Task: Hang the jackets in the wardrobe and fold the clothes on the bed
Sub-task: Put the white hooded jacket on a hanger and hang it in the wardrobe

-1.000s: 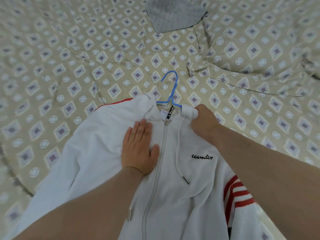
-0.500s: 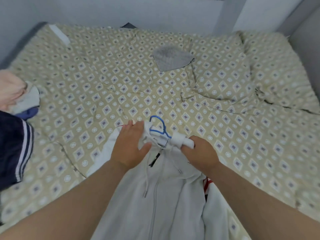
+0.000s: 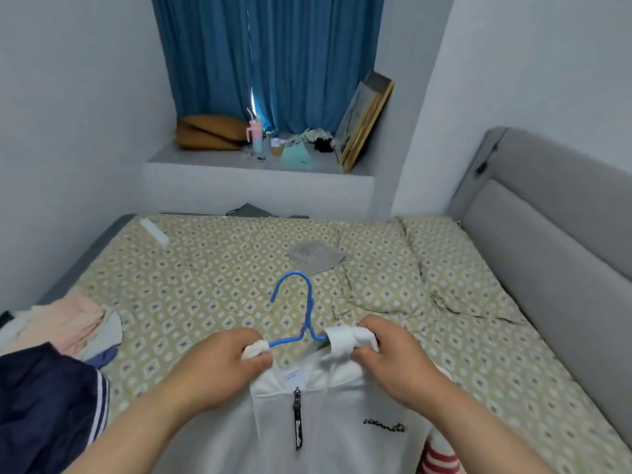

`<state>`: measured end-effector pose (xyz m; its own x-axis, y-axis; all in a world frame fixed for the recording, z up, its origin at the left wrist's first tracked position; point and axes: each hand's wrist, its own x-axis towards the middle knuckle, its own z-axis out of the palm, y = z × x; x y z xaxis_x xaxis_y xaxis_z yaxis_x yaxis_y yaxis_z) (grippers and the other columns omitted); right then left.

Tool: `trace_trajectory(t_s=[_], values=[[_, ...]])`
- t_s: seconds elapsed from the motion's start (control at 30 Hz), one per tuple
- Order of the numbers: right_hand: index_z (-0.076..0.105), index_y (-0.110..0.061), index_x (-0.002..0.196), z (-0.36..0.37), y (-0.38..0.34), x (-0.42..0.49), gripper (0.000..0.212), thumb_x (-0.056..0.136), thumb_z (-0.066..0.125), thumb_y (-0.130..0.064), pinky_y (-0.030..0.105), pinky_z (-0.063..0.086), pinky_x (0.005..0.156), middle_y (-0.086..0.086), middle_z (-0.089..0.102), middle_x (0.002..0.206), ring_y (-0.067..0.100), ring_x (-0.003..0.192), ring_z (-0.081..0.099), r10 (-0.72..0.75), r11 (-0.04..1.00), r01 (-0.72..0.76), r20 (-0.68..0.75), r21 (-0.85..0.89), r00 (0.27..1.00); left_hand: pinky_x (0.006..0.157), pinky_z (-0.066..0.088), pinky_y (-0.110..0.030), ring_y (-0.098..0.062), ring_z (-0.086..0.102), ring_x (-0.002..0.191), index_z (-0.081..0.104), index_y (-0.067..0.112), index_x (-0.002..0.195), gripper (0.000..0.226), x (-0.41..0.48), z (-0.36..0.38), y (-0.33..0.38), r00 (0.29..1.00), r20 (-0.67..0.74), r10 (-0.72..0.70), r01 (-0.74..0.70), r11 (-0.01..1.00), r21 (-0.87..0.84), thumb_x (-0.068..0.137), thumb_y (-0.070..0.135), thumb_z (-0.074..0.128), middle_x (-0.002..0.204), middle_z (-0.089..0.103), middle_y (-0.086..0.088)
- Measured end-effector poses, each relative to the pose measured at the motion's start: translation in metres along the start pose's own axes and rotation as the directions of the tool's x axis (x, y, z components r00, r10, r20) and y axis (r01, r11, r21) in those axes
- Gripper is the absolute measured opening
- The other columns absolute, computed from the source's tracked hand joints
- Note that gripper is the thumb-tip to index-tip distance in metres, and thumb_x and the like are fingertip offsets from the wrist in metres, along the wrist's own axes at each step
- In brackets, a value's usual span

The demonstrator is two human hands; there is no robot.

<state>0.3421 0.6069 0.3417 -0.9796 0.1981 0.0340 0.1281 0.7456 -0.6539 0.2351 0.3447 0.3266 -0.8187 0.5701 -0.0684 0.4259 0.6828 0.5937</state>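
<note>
A white zip jacket with red sleeve stripes hangs on a blue hanger, lifted above the patterned bed. My left hand grips the jacket's left shoulder over the hanger arm. Around the bunched white collar on the other hanger arm, my right hand has its fingers curled. The hanger hook points up between both hands. The zip is closed near the collar.
A pile of clothes lies at the left bed edge: a navy garment with white stripes and pink and pale pieces. A grey cloth rests mid-bed. A grey headboard stands right; a cluttered window ledge lies behind.
Both hands raised the jacket on its hanger off the bed. My left hand went from pressing flat on the chest to gripping the shoulder. My view tilted up to the window.
</note>
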Motion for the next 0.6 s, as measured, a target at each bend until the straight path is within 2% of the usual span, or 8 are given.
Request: trace_trajectory(t_s=[0.1, 0.2, 0.3, 0.4, 0.47, 0.53, 0.6], values=[[0.053, -0.029, 0.074, -0.047, -0.061, -0.011, 0.026, 0.084, 0.065, -0.007, 0.019, 0.039, 0.064, -0.01, 0.057, 0.076, -0.001, 0.072, 0.052, -0.106, 0.994, 0.106, 0.012, 0.0, 0.994, 0.061, 0.04, -0.017, 0.0, 0.057, 0.07, 0.059, 0.045, 0.077, 0.021, -0.025, -0.068, 0.037, 0.987, -0.098, 0.13, -0.135, 0.99, -0.048, 0.083, 0.031, 0.074, 0.077, 0.062, 0.025], [0.059, -0.026, 0.081, -0.09, -0.121, -0.026, 0.027, 0.079, 0.06, 0.001, 0.016, 0.042, 0.066, -0.01, 0.063, 0.081, -0.004, 0.074, 0.055, -0.175, 0.984, 0.176, 0.027, -0.031, 0.984, 0.057, 0.035, -0.017, -0.001, 0.053, 0.063, 0.06, 0.044, 0.073, 0.03, -0.055, -0.127, 0.07, 0.955, -0.18, 0.235, -0.253, 0.964, -0.085, 0.081, 0.019, 0.075, 0.066, 0.059, 0.02], [0.061, -0.023, 0.093, -0.123, -0.172, -0.039, 0.019, 0.078, 0.065, -0.011, 0.012, 0.043, 0.065, -0.012, 0.063, 0.085, -0.009, 0.076, 0.055, -0.223, 0.96, 0.238, 0.11, -0.145, 0.968, 0.058, 0.035, -0.024, -0.004, 0.048, 0.062, 0.057, 0.034, 0.08, 0.011, -0.086, -0.175, 0.096, 0.903, -0.307, 0.3, -0.337, 0.939, -0.075, 0.075, 0.027, 0.064, 0.067, 0.056, 0.013], [0.062, -0.025, 0.09, -0.146, -0.213, -0.05, 0.009, 0.087, 0.069, -0.03, 0.012, 0.041, 0.063, -0.014, 0.063, 0.082, -0.01, 0.07, 0.053, -0.266, 0.94, 0.294, 0.171, -0.175, 0.949, 0.061, 0.038, -0.022, -0.004, 0.05, 0.065, 0.058, 0.036, 0.088, 0.017, -0.116, -0.21, 0.109, 0.837, -0.406, 0.366, -0.425, 0.903, -0.062, 0.077, 0.024, 0.064, 0.073, 0.059, 0.013], [0.066, -0.021, 0.089, -0.153, -0.235, -0.057, 0.005, 0.089, 0.067, -0.026, 0.019, 0.042, 0.064, -0.012, 0.065, 0.079, -0.005, 0.069, 0.053, -0.32, 0.935, 0.335, 0.129, -0.115, 0.938, 0.061, 0.038, -0.018, -0.003, 0.051, 0.066, 0.059, 0.04, 0.09, 0.03, -0.134, -0.231, 0.113, 0.803, -0.444, 0.398, -0.456, 0.889, -0.028, 0.083, 0.013, 0.07, 0.076, 0.06, 0.016], [0.067, -0.017, 0.085, -0.155, -0.252, -0.064, 0.003, 0.088, 0.067, -0.017, 0.024, 0.042, 0.062, -0.011, 0.062, 0.073, 0.0, 0.066, 0.052, -0.384, 0.923, 0.384, 0.031, -0.013, 0.923, 0.063, 0.04, -0.012, -0.001, 0.055, 0.071, 0.058, 0.046, 0.097, 0.047, -0.149, -0.25, 0.116, 0.771, -0.484, 0.414, -0.471, 0.882, 0.003, 0.082, 0.004, 0.072, 0.084, 0.063, 0.021], [0.068, -0.016, 0.082, -0.156, -0.267, -0.069, 0.005, 0.086, 0.069, -0.013, 0.024, 0.041, 0.06, -0.004, 0.063, 0.07, 0.001, 0.064, 0.052, -0.421, 0.903, 0.427, -0.099, 0.05, 0.901, 0.07, 0.042, -0.007, -0.001, 0.058, 0.082, 0.052, 0.054, 0.107, 0.057, -0.164, -0.268, 0.121, 0.74, -0.515, 0.432, -0.489, 0.872, 0.03, 0.076, 0.011, 0.072, 0.095, 0.06, 0.024]])
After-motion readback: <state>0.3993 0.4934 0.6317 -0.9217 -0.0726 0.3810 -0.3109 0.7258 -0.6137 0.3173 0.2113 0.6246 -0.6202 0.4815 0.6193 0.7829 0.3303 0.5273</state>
